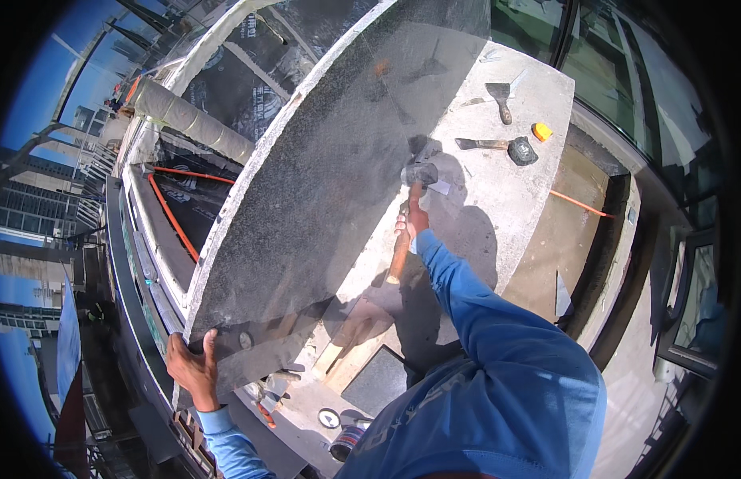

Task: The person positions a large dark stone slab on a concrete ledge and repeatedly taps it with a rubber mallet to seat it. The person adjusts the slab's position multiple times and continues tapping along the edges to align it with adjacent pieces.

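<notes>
A large grey stone slab [330, 160] with a pale, rough edge leans across the middle and left of the view. At its lower left corner, my left hand [193, 369] grips the edge, thumb on the near face and the other fingers reaching over the rim. In my right hand [413, 222] is a mallet, its fingers wrapped round the wooden handle [398, 263]. The mallet's dark head [419, 174] is up against or close to the slab's face; whether they touch I cannot tell.
On the pale ledge [530, 188] lie a scraper [501, 100], a second flat-bladed tool [482, 144] beside a dark lump [522, 151], and a yellow tape measure [542, 132]. Wooden boards [350, 335], a dark tile [376, 379] and a roll of tape [329, 417] lie nearer. Orange tubing [175, 219] runs behind the slab.
</notes>
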Demonstrator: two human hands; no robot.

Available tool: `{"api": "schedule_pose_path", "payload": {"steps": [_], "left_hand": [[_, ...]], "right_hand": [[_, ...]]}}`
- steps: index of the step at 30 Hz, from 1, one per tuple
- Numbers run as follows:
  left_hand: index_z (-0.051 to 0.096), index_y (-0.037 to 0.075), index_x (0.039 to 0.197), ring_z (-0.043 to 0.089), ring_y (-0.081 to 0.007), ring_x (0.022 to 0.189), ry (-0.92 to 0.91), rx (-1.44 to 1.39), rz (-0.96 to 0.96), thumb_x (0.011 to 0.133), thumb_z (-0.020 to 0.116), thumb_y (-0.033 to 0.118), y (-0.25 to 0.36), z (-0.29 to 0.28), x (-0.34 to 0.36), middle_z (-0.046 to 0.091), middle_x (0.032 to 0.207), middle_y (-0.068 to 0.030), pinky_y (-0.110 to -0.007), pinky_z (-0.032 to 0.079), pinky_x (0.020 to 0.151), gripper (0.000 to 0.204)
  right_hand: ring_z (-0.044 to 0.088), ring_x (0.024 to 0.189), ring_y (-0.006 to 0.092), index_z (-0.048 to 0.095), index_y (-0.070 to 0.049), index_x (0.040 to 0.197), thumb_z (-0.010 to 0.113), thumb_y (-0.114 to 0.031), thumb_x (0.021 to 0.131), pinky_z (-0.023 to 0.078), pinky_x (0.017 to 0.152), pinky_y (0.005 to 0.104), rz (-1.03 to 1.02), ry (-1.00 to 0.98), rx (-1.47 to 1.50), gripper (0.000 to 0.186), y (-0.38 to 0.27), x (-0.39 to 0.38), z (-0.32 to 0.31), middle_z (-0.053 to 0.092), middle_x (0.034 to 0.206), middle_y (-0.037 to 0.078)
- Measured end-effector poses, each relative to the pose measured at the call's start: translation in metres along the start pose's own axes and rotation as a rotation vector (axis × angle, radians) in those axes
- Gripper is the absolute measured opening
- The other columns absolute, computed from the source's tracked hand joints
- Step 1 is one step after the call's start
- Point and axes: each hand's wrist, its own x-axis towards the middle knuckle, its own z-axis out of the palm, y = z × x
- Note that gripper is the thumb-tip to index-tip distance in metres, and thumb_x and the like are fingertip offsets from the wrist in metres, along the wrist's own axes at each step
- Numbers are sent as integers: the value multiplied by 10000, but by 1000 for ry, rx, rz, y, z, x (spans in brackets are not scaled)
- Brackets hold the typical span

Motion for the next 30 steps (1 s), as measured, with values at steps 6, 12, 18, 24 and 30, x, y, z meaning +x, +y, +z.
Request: {"api": "schedule_pose_path", "payload": {"steps": [6,12,18,24,30], "left_hand": [[483,-24,828,502,-439,691,-34,9,-50,780,825,476,0,-9,-2,476,740,-211,-488,387,617,608],[490,-20,820,524,-442,709,-8,10,-51,776,834,458,1,-2,-1,492,741,-209,-488,411,635,591],[507,-31,846,536,-443,721,-3,27,-57,775,833,464,3,-9,-3,506,759,-216,-490,416,643,597],[492,-34,840,523,-442,710,41,-16,-11,788,826,459,7,-2,5,492,757,-221,-493,406,637,599],[505,-39,850,499,-444,686,39,-22,9,815,805,464,3,-2,1,468,733,-214,-495,395,628,587]], "right_hand": [[506,509,219,481,-64,1014,421,-614,1024,454,468,403,-294,358,482,553,13,-28,45,517,693,80],[457,482,188,466,-103,930,408,-615,1029,440,484,395,29,-22,63,524,5,-13,6,471,649,39],[481,501,215,452,-98,900,383,-639,1025,444,482,393,-310,394,484,560,-4,-36,39,510,672,74],[473,489,204,450,-105,979,408,-641,1016,444,481,387,-72,-41,111,539,-23,-11,32,486,654,44],[469,478,182,423,-147,926,412,-611,1027,437,453,381,-277,43,359,475,-6,-60,111,461,640,32]]}}
